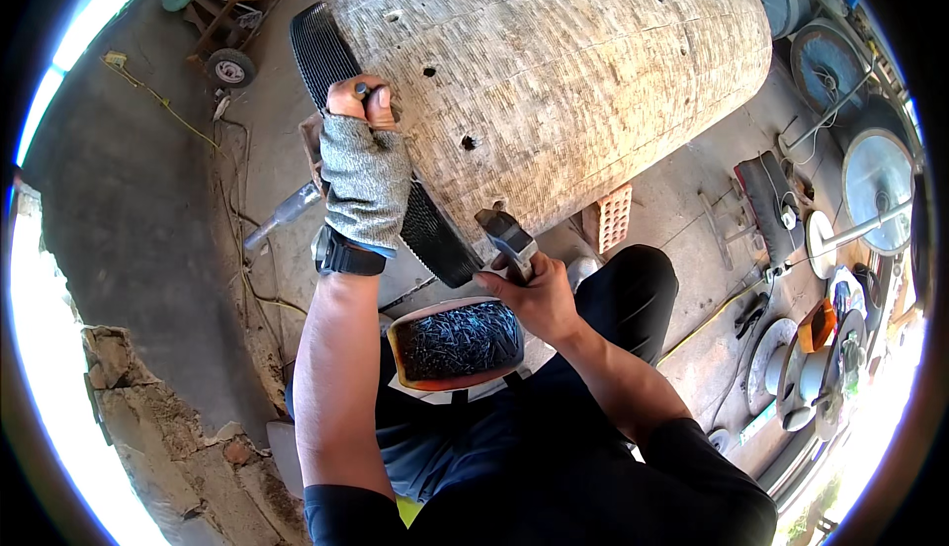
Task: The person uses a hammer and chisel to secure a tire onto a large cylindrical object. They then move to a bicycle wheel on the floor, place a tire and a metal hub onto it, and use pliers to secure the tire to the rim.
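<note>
A large barrel-shaped drum [563, 72] with a rough beige ribbed surface and several dark holes lies in front of me. Around its near end runs a black ribbed band [435, 235]. My left hand [368, 156], in a grey fingerless glove, is closed at this band on a short metal rod [362, 90]; only its round end shows above my fingers. My right hand [539, 294] grips a hammer [509, 236], its metal head close to the drum's lower edge. At my lap, below both hands, is an open container [457, 382] full of dark nails [460, 338].
A perforated orange brick [614, 218] sits against the drum's underside. To the left are a grey tube-like piece [282, 217], a yellow cord [168, 109] and a wheeled machine [232, 67]. Discs, reels [776, 368] and a dark padded block [769, 208] lie at right. Broken masonry [158, 427] borders the lower left.
</note>
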A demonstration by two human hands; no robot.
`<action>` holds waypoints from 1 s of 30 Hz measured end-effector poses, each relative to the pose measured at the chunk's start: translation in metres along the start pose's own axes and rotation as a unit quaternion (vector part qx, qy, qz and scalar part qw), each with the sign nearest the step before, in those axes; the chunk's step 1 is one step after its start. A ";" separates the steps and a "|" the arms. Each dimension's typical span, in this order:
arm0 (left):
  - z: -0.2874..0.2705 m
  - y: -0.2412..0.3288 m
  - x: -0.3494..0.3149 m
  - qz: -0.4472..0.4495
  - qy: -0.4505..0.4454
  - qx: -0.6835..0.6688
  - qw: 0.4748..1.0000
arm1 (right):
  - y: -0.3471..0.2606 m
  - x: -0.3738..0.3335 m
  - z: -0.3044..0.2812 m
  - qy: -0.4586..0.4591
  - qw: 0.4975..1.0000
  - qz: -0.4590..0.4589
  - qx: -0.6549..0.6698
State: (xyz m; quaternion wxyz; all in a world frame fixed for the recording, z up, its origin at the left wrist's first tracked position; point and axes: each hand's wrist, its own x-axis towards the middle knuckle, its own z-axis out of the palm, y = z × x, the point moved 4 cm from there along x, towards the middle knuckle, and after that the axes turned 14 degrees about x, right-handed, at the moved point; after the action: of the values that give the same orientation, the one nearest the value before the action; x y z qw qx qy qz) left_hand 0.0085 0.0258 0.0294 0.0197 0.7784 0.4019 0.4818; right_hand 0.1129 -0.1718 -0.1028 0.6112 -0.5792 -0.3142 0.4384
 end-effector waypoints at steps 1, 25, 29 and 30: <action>-0.002 0.002 -0.001 -0.023 -0.014 -0.013 1.000 | -0.004 -0.002 0.000 0.009 1.000 0.007 0.002; -0.036 0.026 -0.172 0.004 -0.064 -0.011 0.998 | 0.026 0.009 -0.006 0.114 0.968 -0.197 -0.107; -0.025 0.028 -0.173 0.015 -0.076 -0.022 0.997 | 0.033 0.012 -0.010 0.131 0.966 -0.200 -0.095; -0.026 0.028 -0.173 0.017 -0.069 -0.024 0.997 | 0.032 0.011 -0.009 0.128 0.967 -0.194 -0.106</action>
State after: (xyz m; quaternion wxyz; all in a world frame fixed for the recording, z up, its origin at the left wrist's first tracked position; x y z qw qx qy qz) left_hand -0.0313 -0.1140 -0.0722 0.0579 0.8158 0.3747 0.4367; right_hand 0.1197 -0.1674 -0.1364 0.6551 -0.6198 -0.3844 0.1975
